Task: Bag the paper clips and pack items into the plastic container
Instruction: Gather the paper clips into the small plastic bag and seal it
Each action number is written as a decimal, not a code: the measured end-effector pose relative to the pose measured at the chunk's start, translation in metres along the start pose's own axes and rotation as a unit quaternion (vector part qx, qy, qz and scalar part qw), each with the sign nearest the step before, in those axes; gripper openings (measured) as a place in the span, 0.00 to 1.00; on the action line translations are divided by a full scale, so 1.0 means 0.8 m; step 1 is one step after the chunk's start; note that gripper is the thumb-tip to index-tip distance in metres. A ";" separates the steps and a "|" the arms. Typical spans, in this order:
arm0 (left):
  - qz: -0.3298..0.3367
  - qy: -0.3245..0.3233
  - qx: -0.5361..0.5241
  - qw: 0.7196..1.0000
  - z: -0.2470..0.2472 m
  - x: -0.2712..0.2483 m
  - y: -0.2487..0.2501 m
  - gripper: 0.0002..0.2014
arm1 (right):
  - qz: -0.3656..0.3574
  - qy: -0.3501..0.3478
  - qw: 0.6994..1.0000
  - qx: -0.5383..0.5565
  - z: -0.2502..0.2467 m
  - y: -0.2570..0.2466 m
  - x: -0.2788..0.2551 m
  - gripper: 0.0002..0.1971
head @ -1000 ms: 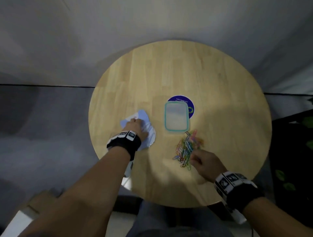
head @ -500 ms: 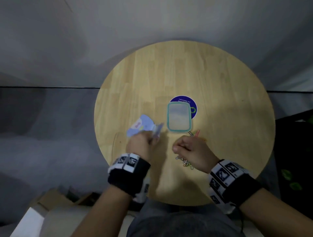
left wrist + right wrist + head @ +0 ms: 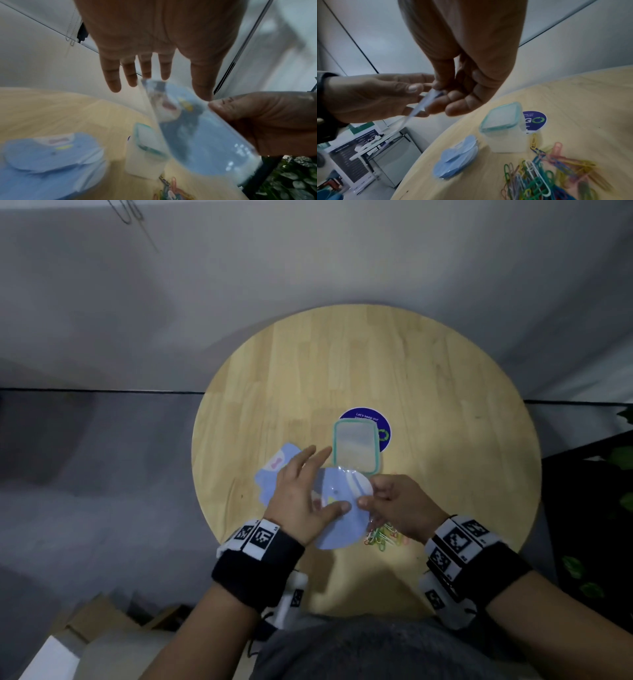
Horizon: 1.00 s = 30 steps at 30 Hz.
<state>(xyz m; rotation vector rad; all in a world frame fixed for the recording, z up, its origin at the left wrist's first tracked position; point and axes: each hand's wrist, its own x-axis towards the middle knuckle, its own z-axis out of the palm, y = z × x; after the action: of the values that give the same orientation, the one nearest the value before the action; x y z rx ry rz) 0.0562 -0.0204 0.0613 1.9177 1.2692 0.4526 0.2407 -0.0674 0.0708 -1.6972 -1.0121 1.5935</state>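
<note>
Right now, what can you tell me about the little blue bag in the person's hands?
The bag is a small rounded pouch of thin, shiny plastic, light blue with a cartoon picture in pink and yellow. It is held up above the table, not lying on it. The right hand pinches its edge. The left hand lies against it with straight, spread fingers, thumb on its face. It looks empty, though the left wrist view is blurred.

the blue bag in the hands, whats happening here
A person holds one small blue bag above a round wooden table. The right hand pinches its edge; the left hand lies against it with fingers spread. Coloured paper clips lie loose on the table, more blue bags beside the lidded plastic container.
</note>
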 end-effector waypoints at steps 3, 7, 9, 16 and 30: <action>-0.032 -0.032 -0.086 0.995 0.002 0.011 0.017 0.20 | -0.012 -0.002 1.000 -0.012 -0.001 -0.010 -0.004 0.06; -0.083 -0.013 -0.157 0.984 -0.001 0.020 0.027 0.06 | -0.012 -0.009 1.000 -0.013 -0.007 -0.016 -0.009 0.09; -0.057 -0.002 -0.125 0.990 -0.001 0.016 0.033 0.05 | -0.020 0.001 1.000 0.012 -0.010 -0.018 -0.011 0.11; 0.037 -0.132 0.032 0.990 0.001 -0.009 0.060 0.64 | -0.044 0.010 0.998 0.048 -0.026 -0.025 -0.018 0.13; 0.098 0.016 0.023 0.995 0.018 -0.006 0.069 0.33 | -0.062 -0.004 0.996 0.066 -0.019 -0.037 -0.034 0.26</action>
<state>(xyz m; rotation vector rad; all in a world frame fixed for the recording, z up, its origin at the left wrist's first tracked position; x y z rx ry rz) 0.0975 -0.0421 0.0948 2.0922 1.1257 0.5605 0.2521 -0.0734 0.1119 -1.5106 -0.9742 1.5536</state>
